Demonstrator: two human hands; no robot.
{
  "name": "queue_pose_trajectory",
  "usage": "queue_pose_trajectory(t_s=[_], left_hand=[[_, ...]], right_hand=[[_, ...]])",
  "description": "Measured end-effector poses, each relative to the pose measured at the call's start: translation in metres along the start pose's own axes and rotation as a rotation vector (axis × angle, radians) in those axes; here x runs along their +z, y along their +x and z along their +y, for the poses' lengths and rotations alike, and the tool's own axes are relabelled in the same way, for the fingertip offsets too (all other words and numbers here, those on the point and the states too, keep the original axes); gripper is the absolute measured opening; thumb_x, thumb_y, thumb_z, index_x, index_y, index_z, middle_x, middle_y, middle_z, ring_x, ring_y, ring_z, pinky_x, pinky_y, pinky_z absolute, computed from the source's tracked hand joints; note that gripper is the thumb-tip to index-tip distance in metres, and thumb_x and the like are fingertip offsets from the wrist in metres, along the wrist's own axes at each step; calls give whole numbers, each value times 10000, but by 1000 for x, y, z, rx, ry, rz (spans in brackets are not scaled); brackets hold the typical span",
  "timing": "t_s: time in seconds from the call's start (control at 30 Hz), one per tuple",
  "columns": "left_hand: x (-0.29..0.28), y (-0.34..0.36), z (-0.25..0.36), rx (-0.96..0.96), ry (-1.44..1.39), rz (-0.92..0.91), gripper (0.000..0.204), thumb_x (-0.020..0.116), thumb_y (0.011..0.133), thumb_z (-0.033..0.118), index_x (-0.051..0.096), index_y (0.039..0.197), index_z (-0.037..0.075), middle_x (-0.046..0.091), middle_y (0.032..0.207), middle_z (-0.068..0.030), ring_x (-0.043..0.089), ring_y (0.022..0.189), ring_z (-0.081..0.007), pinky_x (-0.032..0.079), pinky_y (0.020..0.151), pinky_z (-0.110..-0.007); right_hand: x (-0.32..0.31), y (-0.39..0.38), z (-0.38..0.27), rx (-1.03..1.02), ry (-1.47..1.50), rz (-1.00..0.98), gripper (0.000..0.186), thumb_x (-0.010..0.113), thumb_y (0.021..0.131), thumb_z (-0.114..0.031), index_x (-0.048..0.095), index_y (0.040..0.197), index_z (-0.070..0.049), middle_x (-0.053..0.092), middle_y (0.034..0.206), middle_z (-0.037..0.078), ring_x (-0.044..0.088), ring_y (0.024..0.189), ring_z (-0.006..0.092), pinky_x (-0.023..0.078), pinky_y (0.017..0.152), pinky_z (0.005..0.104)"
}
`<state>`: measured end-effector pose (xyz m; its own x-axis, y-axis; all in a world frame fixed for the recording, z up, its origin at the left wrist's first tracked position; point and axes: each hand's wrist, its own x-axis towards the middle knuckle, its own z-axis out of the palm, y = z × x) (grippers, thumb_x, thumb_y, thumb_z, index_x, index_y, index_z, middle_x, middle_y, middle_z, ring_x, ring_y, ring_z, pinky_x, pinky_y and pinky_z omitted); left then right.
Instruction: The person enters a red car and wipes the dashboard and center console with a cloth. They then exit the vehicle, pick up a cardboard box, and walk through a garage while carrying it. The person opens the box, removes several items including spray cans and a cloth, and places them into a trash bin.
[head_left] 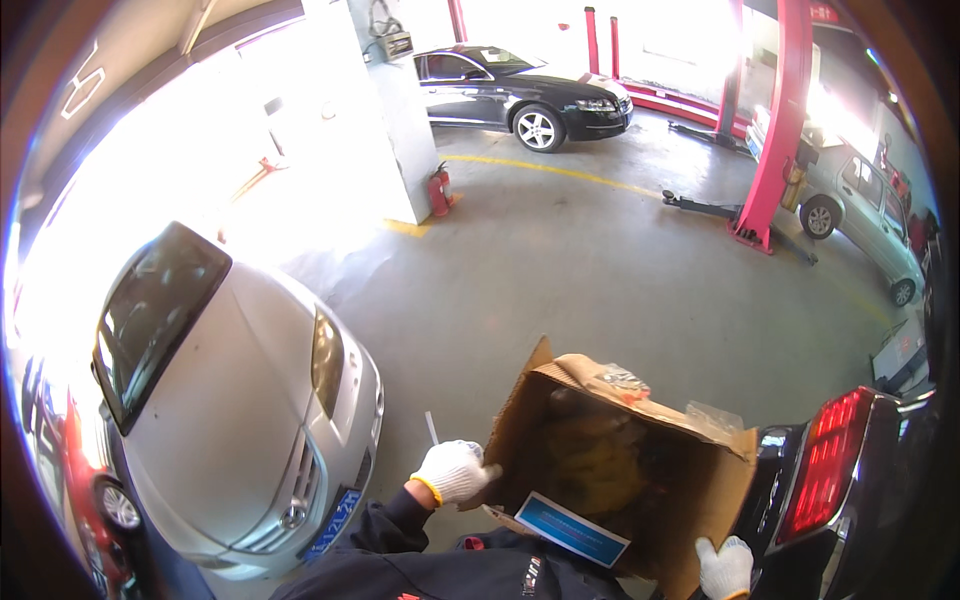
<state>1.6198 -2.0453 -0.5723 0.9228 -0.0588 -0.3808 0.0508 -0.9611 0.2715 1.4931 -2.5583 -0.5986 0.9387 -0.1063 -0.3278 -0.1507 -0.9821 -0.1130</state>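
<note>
An open cardboard box (712, 482) is held in front of my body, its flaps folded outward. My left hand (455, 472), in a white knit glove with a yellow cuff, is closed on the box's left edge. A thin white strip (431, 428) sticks up beside that hand; whether the fingers hold it too I cannot make out. Gripping the lower right side of the carton is my right hand (724, 568), gloved the same way. Inside lies something yellowish (598, 465), too dark to name. A blue and white card (573, 530) shows along the near edge.
A silver car (235, 400) stands close on my left, with a red car (85, 480) beyond it. Near my right side is a dark car's red tail light (832, 465). Farther off are a red lift post (778, 130), a fire extinguisher (440, 190) and a black car (530, 95).
</note>
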Motion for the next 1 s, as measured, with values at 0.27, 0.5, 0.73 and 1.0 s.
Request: queue_pose_trajectory(t_s=[0.27, 0.5, 0.73, 1.0], left_hand=[[-23, 57, -26, 613, 470, 213, 341, 655, 1053, 424, 800, 963, 128, 694, 810, -177, 716, 798, -391, 565, 684, -504], [-45, 112, -15, 97, -94, 36, 168, 691, 955, 269, 802, 1003, 152, 717, 791, -186, 726, 790, -354, 562, 676, -486], [-58, 161, 42, 428, 20, 76, 154, 685, 966, 303, 797, 987, 200, 698, 787, -170, 720, 801, -362, 550, 675, -510], [-47, 197, 255, 444, 51, -112, 534, 629, 998, 518, 772, 855, 23, 758, 839, -226, 750, 869, -449, 594, 832, -520]], right_hand=[[-30, -2, -56, -232, -206, 223, 206, 708, 875, -209, 771, 1070, -186, 652, 770, 124, 706, 736, 347, 564, 614, 478], [-87, 72, -60, 63, 56, 54, 397, 566, 1056, -420, 798, 1020, -99, 757, 932, 186, 756, 889, 400, 597, 765, 519], [-75, 107, -22, 132, 6, 290, 451, 620, 1055, -461, 772, 873, -78, 738, 825, 191, 732, 779, 412, 591, 695, 531], [-87, 28, 108, 621, 315, 52, 746, 622, 1022, -652, 697, 904, 81, 707, 921, 385, 679, 949, 577, 516, 894, 618]])
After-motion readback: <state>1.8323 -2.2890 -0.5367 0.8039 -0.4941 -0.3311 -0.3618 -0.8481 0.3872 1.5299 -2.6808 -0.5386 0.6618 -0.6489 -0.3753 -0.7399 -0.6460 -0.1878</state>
